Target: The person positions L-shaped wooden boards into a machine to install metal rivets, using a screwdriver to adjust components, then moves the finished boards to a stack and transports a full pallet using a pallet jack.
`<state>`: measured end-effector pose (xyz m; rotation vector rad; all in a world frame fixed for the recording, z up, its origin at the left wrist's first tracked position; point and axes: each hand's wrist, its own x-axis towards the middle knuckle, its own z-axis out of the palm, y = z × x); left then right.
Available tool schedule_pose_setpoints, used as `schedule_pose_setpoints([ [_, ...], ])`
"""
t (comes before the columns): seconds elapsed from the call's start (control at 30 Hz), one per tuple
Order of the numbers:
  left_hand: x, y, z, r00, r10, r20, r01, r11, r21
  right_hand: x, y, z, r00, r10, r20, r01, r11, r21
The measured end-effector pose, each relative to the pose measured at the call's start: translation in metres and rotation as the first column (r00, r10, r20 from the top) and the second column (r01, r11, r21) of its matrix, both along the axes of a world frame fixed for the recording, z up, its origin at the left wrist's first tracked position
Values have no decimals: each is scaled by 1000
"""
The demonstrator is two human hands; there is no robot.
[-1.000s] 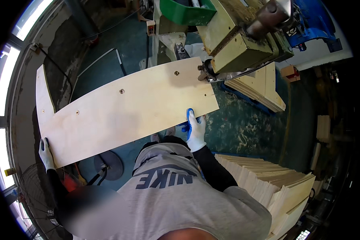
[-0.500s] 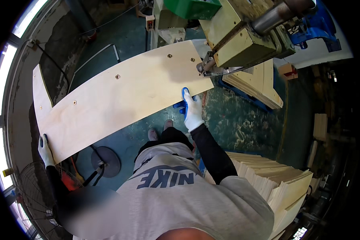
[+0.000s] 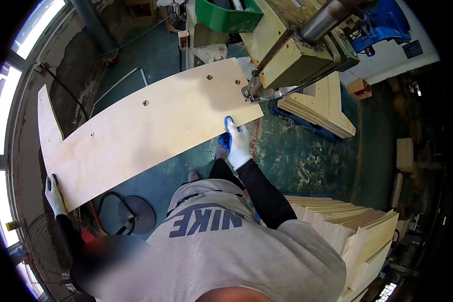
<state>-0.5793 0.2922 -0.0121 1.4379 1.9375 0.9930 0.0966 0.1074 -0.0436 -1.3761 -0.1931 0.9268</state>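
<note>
A large curved plywood panel (image 3: pixel 136 131) with several metal T-nuts set in its face reaches from far left to the machine (image 3: pixel 292 63). Its right end lies under the machine's metal working head (image 3: pixel 256 93). My right hand (image 3: pixel 238 145), in a white glove with blue-coated fingers, grips the near edge close to that end, thumb on top and fingers beneath. At the panel's left end my left hand (image 3: pixel 54 195), gloved alike, holds the edge; part of its fingers is hidden below the wood.
Stacked plywood pieces (image 3: pixel 319 110) lie behind the machine's right side, and another tall stack (image 3: pixel 357 221) stands at my right. A green bin (image 3: pixel 229 17) sits on the machine. A round dark base (image 3: pixel 137 215) and a wire fan (image 3: pixel 43 246) are at lower left.
The view has shifted a little, so panel and machine sit slightly further left. My feet have moved on the floor. Both hands keep their hold, and the panel's end stays under the head.
</note>
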Motion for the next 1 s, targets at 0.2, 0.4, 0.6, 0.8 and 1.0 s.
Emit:
schedule_pose_setpoints([
  [0.2, -3, -18, 7, 999, 7, -39, -6, 1000, 25, 2, -5, 24, 984, 61, -169, -46, 995, 94],
  [0.4, -11, -38, 48, 997, -26, -68, 26, 1000, 1, 4, -39, 21, 910, 151, -386, -62, 971, 232],
  [0.6, 22, -68, 100, 961, -269, -65, 258, 956, -142, 2, -167, -15, 920, 231, -316, -103, 921, 375],
  [0.8, 130, -116, 55, 899, -434, 57, 415, 805, -424, 55, -212, 12, 912, -68, -405, 272, 839, 471],
  [1.0, 353, -227, -81, 859, -354, 370, 510, 653, -560, 43, -186, -29, 928, -317, -194, 366, 869, 333],
])
